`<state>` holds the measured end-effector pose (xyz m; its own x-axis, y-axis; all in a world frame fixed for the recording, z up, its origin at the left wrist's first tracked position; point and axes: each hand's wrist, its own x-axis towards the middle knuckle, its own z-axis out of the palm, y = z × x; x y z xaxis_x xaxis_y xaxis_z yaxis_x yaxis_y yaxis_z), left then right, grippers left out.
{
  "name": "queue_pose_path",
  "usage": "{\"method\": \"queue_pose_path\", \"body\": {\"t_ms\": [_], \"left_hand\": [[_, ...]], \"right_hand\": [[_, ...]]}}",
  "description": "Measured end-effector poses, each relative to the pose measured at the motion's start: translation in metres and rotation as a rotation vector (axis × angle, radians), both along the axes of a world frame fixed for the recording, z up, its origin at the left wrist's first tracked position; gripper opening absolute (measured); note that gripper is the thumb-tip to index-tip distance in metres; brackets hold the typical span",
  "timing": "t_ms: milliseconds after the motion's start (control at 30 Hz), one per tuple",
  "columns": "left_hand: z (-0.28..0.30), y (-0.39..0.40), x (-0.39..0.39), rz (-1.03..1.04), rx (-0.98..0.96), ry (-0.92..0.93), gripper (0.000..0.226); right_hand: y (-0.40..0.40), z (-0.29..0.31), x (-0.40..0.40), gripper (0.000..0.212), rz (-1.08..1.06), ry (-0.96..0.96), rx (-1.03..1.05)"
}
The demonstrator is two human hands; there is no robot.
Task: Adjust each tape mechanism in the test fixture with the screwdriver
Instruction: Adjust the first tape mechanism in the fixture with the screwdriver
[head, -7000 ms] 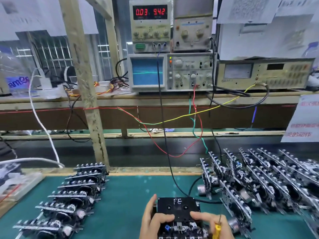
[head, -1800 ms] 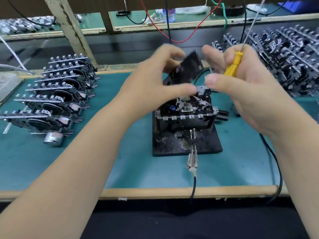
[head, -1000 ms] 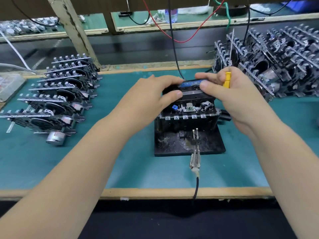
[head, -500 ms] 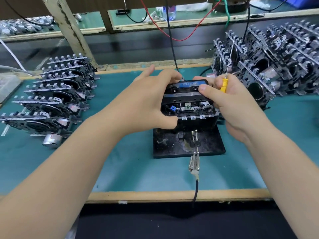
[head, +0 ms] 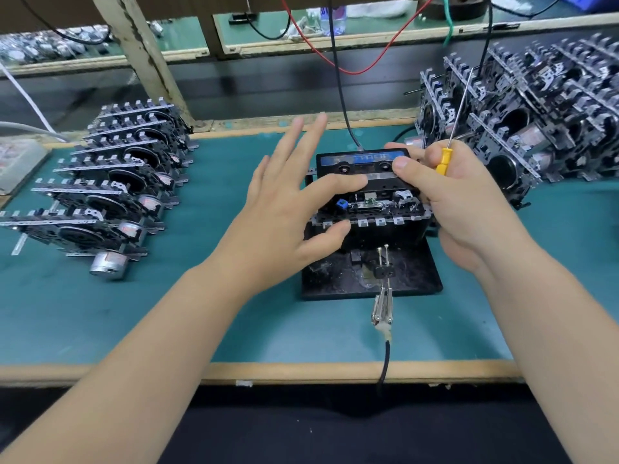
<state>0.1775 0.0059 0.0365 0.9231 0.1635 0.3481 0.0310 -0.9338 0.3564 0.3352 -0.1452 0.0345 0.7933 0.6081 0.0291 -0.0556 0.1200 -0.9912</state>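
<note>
A black test fixture (head: 398, 279) stands on the green mat at centre. A tape mechanism (head: 371, 212) sits in it with a black cassette (head: 361, 162) bearing a blue label on top. My left hand (head: 284, 202) has its fingers spread; its index finger lies on the cassette and its thumb touches the mechanism's front edge. My right hand (head: 455, 202) grips a yellow-handled screwdriver (head: 445, 159), shaft pointing up, while its thumb presses the cassette's right side.
A row of tape mechanisms (head: 110, 182) lies on the left, and a larger stack (head: 522, 112) on the right. A cable with a metal clip (head: 382, 309) runs from the fixture over the front table edge. Red and black wires hang at the back.
My left hand has opened from gripping the fixture's left side, fingers now spread and lifted. The cassette lies flat in the mechanism. The right hand has stayed in place with the screwdriver.
</note>
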Motion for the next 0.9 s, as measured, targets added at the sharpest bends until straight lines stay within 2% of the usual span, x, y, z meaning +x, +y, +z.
{"method": "queue_pose_path", "body": {"t_ms": [133, 533, 733, 800, 900], "left_hand": [[-0.009, -0.005, -0.004, 0.051, -0.098, 0.012, 0.049], [-0.009, -0.005, -0.005, 0.045, -0.165, 0.044, 0.053], [-0.006, -0.005, -0.008, 0.024, -0.377, 0.089, 0.051], [-0.002, 0.000, -0.010, -0.008, -0.440, 0.127, 0.059], [0.002, 0.011, -0.012, -0.028, -0.367, 0.163, 0.091]], "right_hand": [[0.000, 0.001, -0.001, 0.035, -0.008, 0.001, 0.000], [-0.003, 0.004, 0.007, 0.037, 0.007, -0.061, -0.050], [-0.007, -0.001, 0.009, 0.033, 0.004, -0.049, -0.092], [-0.013, 0.000, 0.013, 0.035, 0.028, -0.046, -0.113], [-0.026, 0.006, 0.021, 0.035, 0.162, -0.090, -0.126]]}}
